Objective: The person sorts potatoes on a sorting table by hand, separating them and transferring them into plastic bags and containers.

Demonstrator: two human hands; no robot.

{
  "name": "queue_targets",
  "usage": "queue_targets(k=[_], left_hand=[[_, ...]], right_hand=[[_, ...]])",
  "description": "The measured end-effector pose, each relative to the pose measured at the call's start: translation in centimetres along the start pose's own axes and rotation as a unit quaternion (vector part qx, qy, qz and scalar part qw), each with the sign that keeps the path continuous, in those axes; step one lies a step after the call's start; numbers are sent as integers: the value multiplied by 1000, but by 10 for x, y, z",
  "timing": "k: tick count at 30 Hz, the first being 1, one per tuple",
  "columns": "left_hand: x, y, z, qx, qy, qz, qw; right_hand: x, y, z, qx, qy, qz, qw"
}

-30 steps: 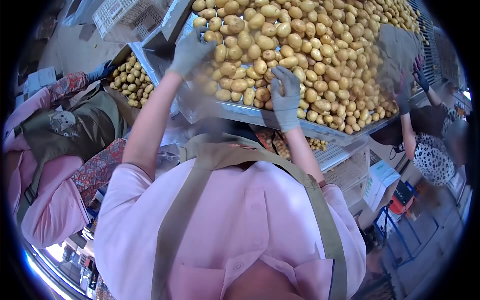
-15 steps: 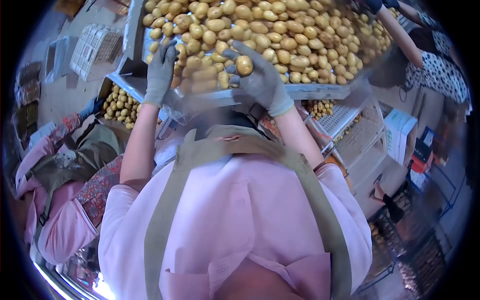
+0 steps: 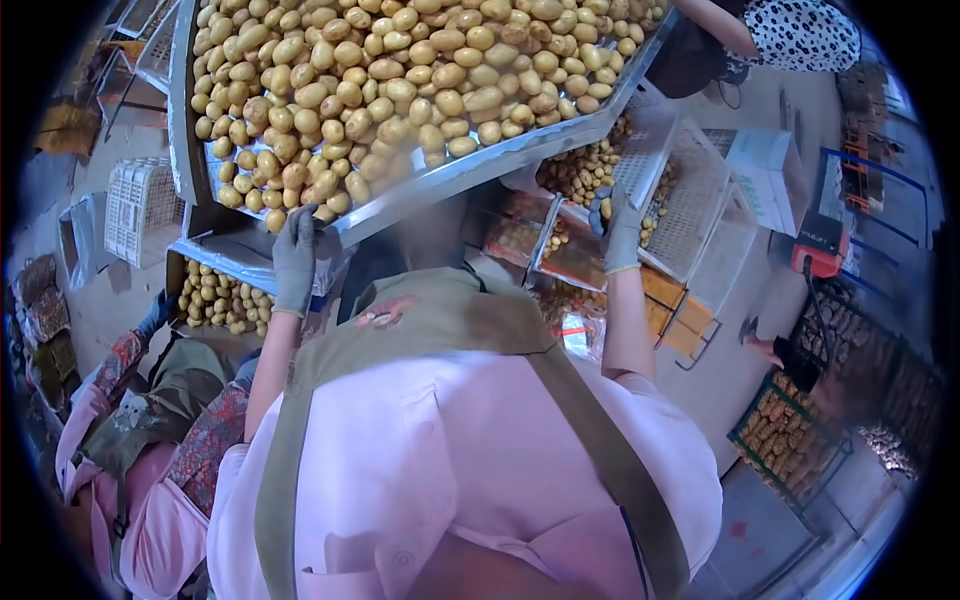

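Observation:
My left hand [image 3: 294, 262], in a grey glove with darker fingertips, is at the front edge of a large metal-rimmed tray [image 3: 440, 203]. Its fingers point up beside the nearest potatoes [image 3: 325, 185], slightly apart, with nothing seen in them. Farther right, my right hand [image 3: 621, 228], gloved alike, reaches over a crate of smaller-looking potatoes [image 3: 578, 172] below the tray's rim. Its fingers are apart and no potato plainly shows in the grip, though the palm is partly hidden. Potatoes are heaped across the tray, with bare surface showing near the front.
At left, a co-worker's gloved hand [image 3: 155, 314] is beside a container of potatoes [image 3: 222, 299]. Another person's spotted sleeve [image 3: 800, 35] shows at upper right. A white crate [image 3: 140, 210] stands on the floor at left, and a white plastic crate [image 3: 715, 215] stands at right.
My right hand has moved from above the tray, where it held a potato, down and right to the crate. My left hand has drawn back to the tray edge. The view has turned right.

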State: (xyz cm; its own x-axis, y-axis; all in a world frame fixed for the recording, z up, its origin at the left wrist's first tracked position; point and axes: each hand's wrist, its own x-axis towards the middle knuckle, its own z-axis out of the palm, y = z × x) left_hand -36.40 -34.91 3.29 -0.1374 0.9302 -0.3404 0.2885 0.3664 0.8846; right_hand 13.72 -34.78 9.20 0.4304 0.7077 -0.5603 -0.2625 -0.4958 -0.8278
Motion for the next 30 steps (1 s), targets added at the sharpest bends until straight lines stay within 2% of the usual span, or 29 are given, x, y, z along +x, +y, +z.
queue_targets(k=[3, 5, 6, 7, 9, 11, 12, 14, 15, 19, 21, 22, 23, 24, 25, 26, 27, 29, 30], left_hand=[[9, 2, 7, -38, 11, -44, 998], [12, 1, 12, -26, 26, -31, 999], [12, -2, 15, -2, 38, -11, 999], [12, -2, 16, 21, 51, 10, 998], [11, 2, 20, 42, 61, 5, 997], [10, 1, 27, 48, 60, -2, 997], [12, -2, 32, 53, 62, 5, 997], [21, 4, 40, 56, 56, 28, 997], [22, 7, 43, 58, 50, 37, 996], [46, 18, 51, 87, 16, 112, 990], [54, 24, 52, 56, 6, 83, 995], [58, 23, 50, 39, -2, 72, 997], [64, 22, 48, 22, -9, 61, 998], [66, 19, 46, 23, -7, 65, 998], [68, 17, 47, 11, -14, 60, 998], [69, 15, 46, 3, -21, 53, 998], [66, 12, 43, -3, -31, 42, 999], [65, 36, 50, 46, -52, 72, 995], [66, 49, 55, 61, -66, 84, 992]], right_hand=[[43, -7, 26, -61, 19, -89, 994], [74, -4, 70, -96, -20, -229, 968], [93, 1, 90, -234, 4, -284, 930], [105, 6, 109, -367, 29, -334, 868], [94, -3, 164, -321, -27, -337, 885], [95, 7, 226, -432, 2, -370, 822], [98, 18, 254, -469, 69, -470, 745], [90, 6, 304, -544, 45, -433, 717], [76, -13, 325, -578, -50, -289, 761], [76, -13, 352, -439, -82, -390, 805], [91, -10, 335, -335, -102, -463, 814], [84, -18, 312, -244, -138, -419, 864], [86, -21, 285, -273, -97, -403, 868], [98, -21, 258, -233, -83, -399, 883], [85, -51, 238, -298, -6, -350, 888], [113, -50, 218, -382, 1, -290, 878], [146, -34, 203, -484, 47, -346, 802], [140, -58, 210, -587, 42, -324, 741], [147, -62, 211, -596, 31, -310, 740]])
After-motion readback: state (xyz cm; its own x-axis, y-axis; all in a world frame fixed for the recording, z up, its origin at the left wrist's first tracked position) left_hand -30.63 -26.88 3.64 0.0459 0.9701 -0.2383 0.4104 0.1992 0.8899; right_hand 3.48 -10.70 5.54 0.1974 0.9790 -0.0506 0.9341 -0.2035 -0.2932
